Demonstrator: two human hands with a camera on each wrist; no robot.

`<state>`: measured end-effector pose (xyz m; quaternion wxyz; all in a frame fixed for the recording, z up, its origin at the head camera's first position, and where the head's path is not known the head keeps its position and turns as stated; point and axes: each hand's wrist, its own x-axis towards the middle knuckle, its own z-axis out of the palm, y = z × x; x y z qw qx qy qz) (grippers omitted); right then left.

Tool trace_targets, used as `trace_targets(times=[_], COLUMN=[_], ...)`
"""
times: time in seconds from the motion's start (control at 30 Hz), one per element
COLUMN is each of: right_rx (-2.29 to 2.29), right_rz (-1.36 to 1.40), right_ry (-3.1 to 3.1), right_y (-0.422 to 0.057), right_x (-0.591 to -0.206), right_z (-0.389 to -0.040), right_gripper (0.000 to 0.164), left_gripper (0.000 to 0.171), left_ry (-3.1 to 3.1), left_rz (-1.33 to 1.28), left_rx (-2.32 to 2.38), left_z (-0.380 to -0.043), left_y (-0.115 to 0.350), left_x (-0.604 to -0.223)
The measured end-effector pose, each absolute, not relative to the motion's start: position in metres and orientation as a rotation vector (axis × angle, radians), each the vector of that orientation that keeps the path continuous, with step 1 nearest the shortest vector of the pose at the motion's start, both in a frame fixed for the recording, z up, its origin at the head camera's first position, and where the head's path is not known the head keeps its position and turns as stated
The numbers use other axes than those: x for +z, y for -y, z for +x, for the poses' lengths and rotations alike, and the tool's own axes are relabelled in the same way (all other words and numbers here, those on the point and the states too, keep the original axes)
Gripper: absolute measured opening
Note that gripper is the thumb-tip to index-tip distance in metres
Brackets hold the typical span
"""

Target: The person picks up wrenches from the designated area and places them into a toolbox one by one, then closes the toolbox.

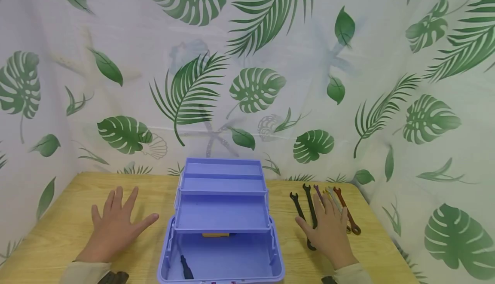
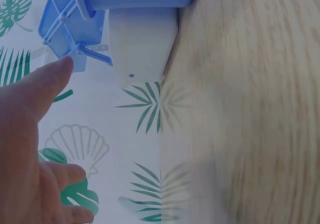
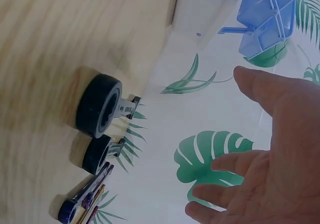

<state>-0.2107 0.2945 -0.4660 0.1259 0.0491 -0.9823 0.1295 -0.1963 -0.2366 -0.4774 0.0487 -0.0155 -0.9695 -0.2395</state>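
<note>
A blue-violet toolbox point(image 1: 232, 260) stands opened out, its stepped trays point(image 1: 223, 211) raised towards the back. Inside the bottom lies a screwdriver point(image 1: 186, 267) with a black handle, and part of a yellow object point(image 1: 215, 234) shows beneath the trays. My left hand point(image 1: 114, 230) is spread, fingers apart, left of the box and holding nothing. On the other side, my right hand point(image 1: 329, 231) is also spread over a row of wrenches, partly hiding them. Among these are black wrenches point(image 1: 310, 206), a red wrench point(image 1: 347, 211) and a purple wrench point(image 3: 85, 196). The right wrist view shows its fingers apart from them.
All of this is on a wood-grain table point(image 1: 154, 193). A white curtain point(image 1: 247, 138) with green leaf prints rises behind the table and along both sides. Folding links point(image 2: 65, 19) join the trays at the toolbox's side.
</note>
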Motion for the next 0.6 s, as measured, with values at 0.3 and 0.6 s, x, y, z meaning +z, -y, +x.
trace_targets(times=[0.3,0.6], right_rx=[0.375,0.374], right_rz=[0.147,0.144], right_ry=[2.853,2.879], right_y=[-0.296,-0.296], right_x=[-0.467,-0.466], right_z=[-0.211,-0.212], right_gripper=[0.092,0.090], left_gripper=[0.103,0.090], left_ry=[2.959,2.885], left_rz=[-0.095,-0.165], left_rx=[-0.776,-1.020], left_z=[-0.199,-0.199], left_y=[0.233,0.226], left_x=[-0.475,-0.472])
